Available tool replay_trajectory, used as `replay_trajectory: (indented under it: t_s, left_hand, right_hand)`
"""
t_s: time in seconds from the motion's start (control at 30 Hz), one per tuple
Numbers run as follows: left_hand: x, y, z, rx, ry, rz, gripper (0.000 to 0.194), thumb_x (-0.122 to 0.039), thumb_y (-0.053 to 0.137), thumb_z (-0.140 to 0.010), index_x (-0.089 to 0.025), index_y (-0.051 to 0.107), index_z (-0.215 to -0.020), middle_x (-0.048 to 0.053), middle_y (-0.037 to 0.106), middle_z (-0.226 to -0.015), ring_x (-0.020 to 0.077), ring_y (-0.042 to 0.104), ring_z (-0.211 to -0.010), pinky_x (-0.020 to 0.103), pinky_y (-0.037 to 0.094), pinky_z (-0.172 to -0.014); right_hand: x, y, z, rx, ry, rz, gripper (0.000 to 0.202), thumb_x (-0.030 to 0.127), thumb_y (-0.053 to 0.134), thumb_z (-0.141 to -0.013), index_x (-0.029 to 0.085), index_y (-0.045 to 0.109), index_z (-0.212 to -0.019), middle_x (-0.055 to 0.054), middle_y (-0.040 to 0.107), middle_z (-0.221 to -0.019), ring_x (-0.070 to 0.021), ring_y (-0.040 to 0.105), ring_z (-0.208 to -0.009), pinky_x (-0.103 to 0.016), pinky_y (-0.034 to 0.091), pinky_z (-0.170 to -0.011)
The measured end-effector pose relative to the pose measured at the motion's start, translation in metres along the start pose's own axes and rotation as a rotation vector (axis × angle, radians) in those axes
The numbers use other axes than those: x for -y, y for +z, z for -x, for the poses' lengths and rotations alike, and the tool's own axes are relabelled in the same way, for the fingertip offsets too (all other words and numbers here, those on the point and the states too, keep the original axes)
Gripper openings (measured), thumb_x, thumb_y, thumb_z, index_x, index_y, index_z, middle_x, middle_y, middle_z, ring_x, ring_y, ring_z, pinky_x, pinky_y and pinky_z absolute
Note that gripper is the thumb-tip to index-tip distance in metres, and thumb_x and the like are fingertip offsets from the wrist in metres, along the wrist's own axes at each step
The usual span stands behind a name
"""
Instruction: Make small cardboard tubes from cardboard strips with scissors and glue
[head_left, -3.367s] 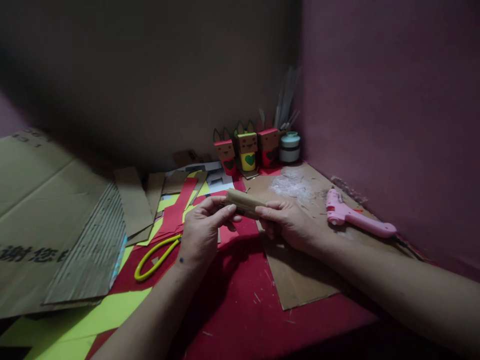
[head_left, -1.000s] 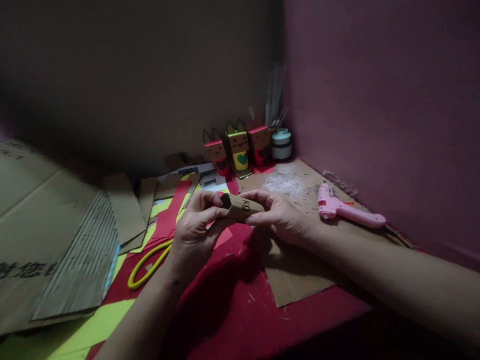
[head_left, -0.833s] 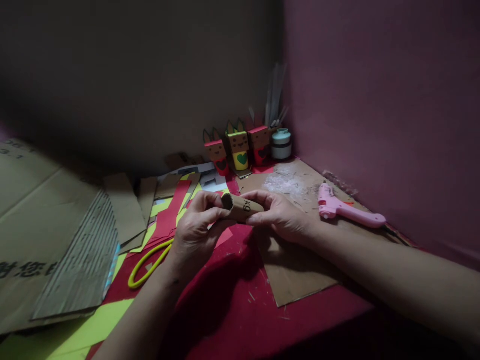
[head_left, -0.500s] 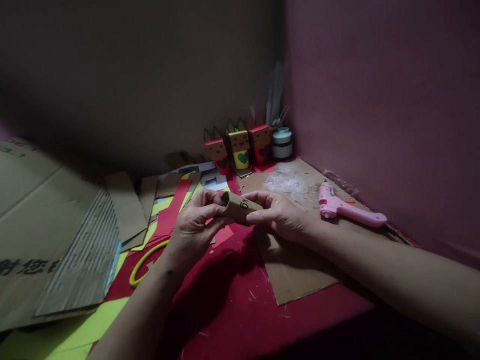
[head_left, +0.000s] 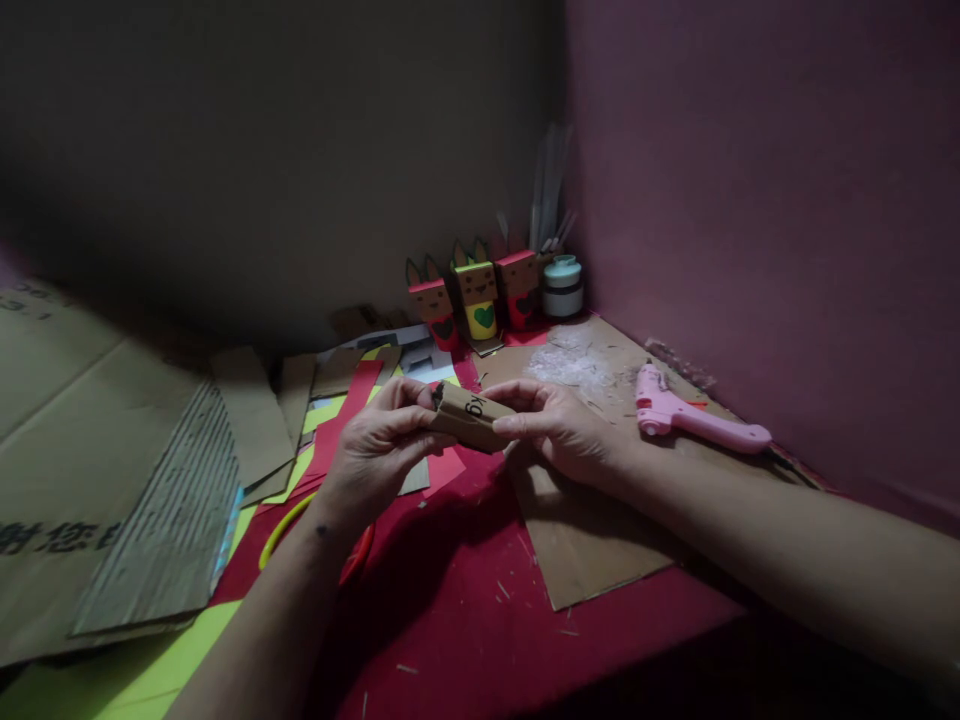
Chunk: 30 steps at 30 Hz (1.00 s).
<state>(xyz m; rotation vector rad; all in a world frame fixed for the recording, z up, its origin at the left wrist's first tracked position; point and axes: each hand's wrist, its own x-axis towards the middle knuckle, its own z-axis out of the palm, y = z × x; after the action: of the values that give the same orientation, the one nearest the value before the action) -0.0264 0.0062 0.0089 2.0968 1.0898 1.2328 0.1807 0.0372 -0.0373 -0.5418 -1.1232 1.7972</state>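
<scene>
A small folded cardboard tube, printed with "kg", is held in the air above the red tabletop. Its left end is pinched between the thumb and fingers of my left hand. At the other end, the thumb and fingers of my right hand close around it. Under my right hand lies a flat cardboard sheet. Yellow and red rings, probably scissor handles, are partly hidden behind my left wrist.
On the right lies a pink glue gun. Several cardboard figures and a pale blue jar stand at the back. Large cardboard pieces and red paper strips crowd the left. Clear glue strands lie near the back.
My left hand has shifted slightly left, and the cardboard tube has turned so more of its printed side faces me. A red ring now shows beside my left wrist.
</scene>
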Motion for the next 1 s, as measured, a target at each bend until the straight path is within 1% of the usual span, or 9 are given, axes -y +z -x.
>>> replay_trajectory:
  t_s: [0.17,0.3,0.43,0.5,0.57,0.67,0.8,0.9,1.0]
  left_hand:
    - [0.003,-0.001,-0.001,-0.031,0.125,-0.114,0.007,-0.017,0.072,-0.078,-0.022,0.068,-0.075,0.0,0.05,-0.086,0.0134,0.054,-0.08,0.023,0.052,-0.067]
    - [0.007,0.006,-0.001,-0.066,0.297,-0.335,0.008,-0.015,0.067,-0.081,-0.022,0.067,-0.077,-0.001,0.054,-0.082,0.0125,0.057,-0.074,0.024,0.051,-0.064]
    - [0.007,0.019,0.007,-0.087,0.131,-0.169,0.007,-0.017,0.059,-0.089,-0.023,0.063,-0.089,-0.001,0.063,-0.085,0.0116,0.063,-0.074,0.023,0.053,-0.066]
    - [0.004,0.022,0.012,-0.123,0.026,-0.074,0.009,-0.02,0.06,-0.089,-0.024,0.062,-0.097,-0.002,0.066,-0.086,0.012,0.064,-0.077,0.023,0.054,-0.069]
    - [0.001,0.022,0.014,-0.193,0.023,-0.112,0.015,-0.02,0.066,-0.086,-0.025,0.062,-0.099,-0.002,0.066,-0.087,0.0125,0.064,-0.078,0.023,0.053,-0.069]
    - [-0.003,0.016,0.013,-0.25,0.227,-0.377,0.02,-0.015,0.07,-0.081,-0.026,0.064,-0.096,0.0,0.065,-0.094,0.0147,0.061,-0.081,0.026,0.053,-0.071]
    - [-0.005,0.008,0.009,-0.195,0.548,-0.774,0.021,-0.007,0.069,-0.078,-0.026,0.069,-0.087,0.004,0.059,-0.124,0.0242,0.054,-0.111,0.037,0.049,-0.091]
    - [-0.003,0.006,0.006,-0.191,0.566,-0.775,0.017,-0.006,0.068,-0.079,-0.023,0.068,-0.082,0.007,0.051,-0.137,0.0271,0.05,-0.119,0.038,0.052,-0.088]
    - [0.003,0.004,0.004,-0.137,0.483,-0.686,0.014,-0.009,0.064,-0.083,-0.021,0.067,-0.079,0.009,0.056,-0.132,0.025,0.058,-0.111,0.036,0.056,-0.079]
  right_hand:
    - [0.002,0.002,0.0,0.008,-0.007,-0.004,0.038,0.014,0.081,-0.061,0.019,0.07,-0.097,-0.004,0.069,-0.091,-0.0176,0.063,-0.079,-0.032,0.048,-0.073]
    - [0.004,0.005,0.002,-0.077,-0.003,0.09,0.036,0.013,0.077,-0.061,0.019,0.069,-0.096,-0.004,0.068,-0.09,-0.0165,0.061,-0.075,-0.033,0.048,-0.07]
    - [0.001,0.004,-0.001,-0.206,-0.034,0.103,0.038,0.011,0.073,-0.058,0.019,0.063,-0.094,-0.003,0.062,-0.089,-0.015,0.057,-0.069,-0.032,0.047,-0.062]
    - [-0.001,0.003,-0.002,-0.216,-0.045,0.088,0.038,0.01,0.071,-0.058,0.018,0.06,-0.093,-0.002,0.06,-0.087,-0.0139,0.056,-0.066,-0.032,0.046,-0.06]
    - [-0.003,0.002,-0.003,-0.187,-0.028,0.076,0.039,0.01,0.069,-0.059,0.018,0.059,-0.095,-0.001,0.059,-0.083,-0.013,0.055,-0.061,-0.032,0.046,-0.058]
    - [-0.004,0.001,-0.002,-0.165,-0.009,0.069,0.041,0.008,0.067,-0.059,0.017,0.058,-0.098,-0.001,0.06,-0.077,-0.014,0.056,-0.061,-0.031,0.045,-0.055]
    - [-0.004,0.0,-0.002,-0.182,0.015,0.072,0.039,0.011,0.068,-0.059,0.016,0.058,-0.096,-0.002,0.06,-0.076,-0.0155,0.057,-0.062,-0.031,0.045,-0.054]
    - [-0.004,-0.001,-0.003,-0.178,0.021,0.049,0.04,0.012,0.069,-0.058,0.017,0.058,-0.096,-0.001,0.059,-0.075,-0.0154,0.057,-0.062,-0.031,0.045,-0.054]
    - [-0.005,-0.001,-0.004,-0.166,0.008,0.044,0.041,0.013,0.07,-0.06,0.017,0.056,-0.097,0.0,0.057,-0.075,-0.0146,0.056,-0.06,-0.031,0.045,-0.054]
